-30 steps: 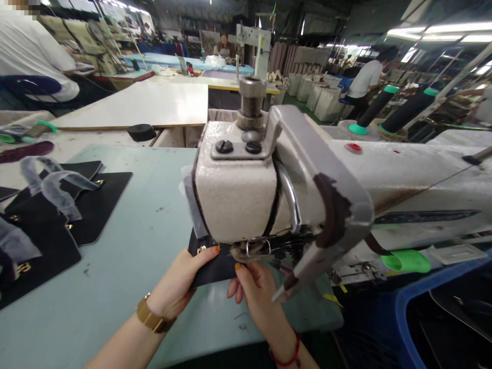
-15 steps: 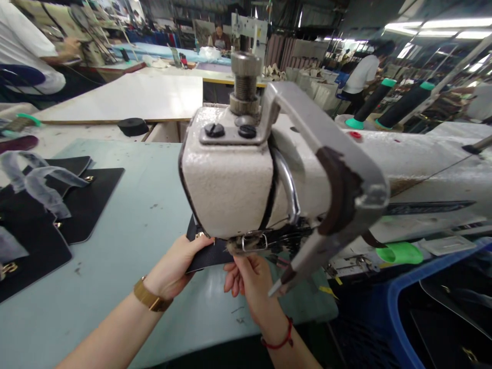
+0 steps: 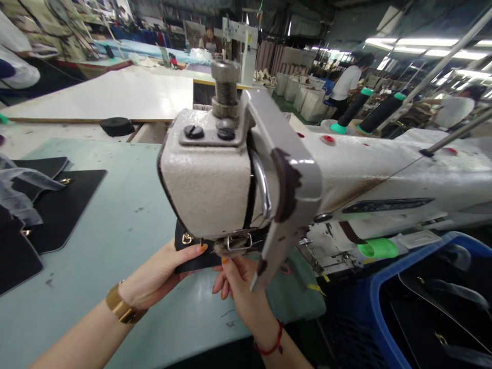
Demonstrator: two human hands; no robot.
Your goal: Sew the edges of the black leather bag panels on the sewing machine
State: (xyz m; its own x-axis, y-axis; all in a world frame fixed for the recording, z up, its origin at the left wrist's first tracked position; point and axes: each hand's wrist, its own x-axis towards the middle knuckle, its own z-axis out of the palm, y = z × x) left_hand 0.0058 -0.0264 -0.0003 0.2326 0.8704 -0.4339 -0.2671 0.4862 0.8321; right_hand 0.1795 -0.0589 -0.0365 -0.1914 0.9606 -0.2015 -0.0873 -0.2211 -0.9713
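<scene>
In the head view, I see the left hand point(image 3: 159, 274) pinching the black panel point(image 3: 194, 264) under the sewing machine head point(image 3: 207, 189); the right hand point(image 3: 242, 282) curls loosely at its edge, grip unclear. Uneven guiding could skew it; a straying thumb could get caught.

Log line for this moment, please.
left hand: grips black panel | right hand: at panel's edge | sewing machine head: above panel

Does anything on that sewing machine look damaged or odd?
The grey metal guard on the sewing machine has ragged dark-brown patches, as if its coating had worn unevenly; a brownish stain also marks the machine's arm.
</scene>
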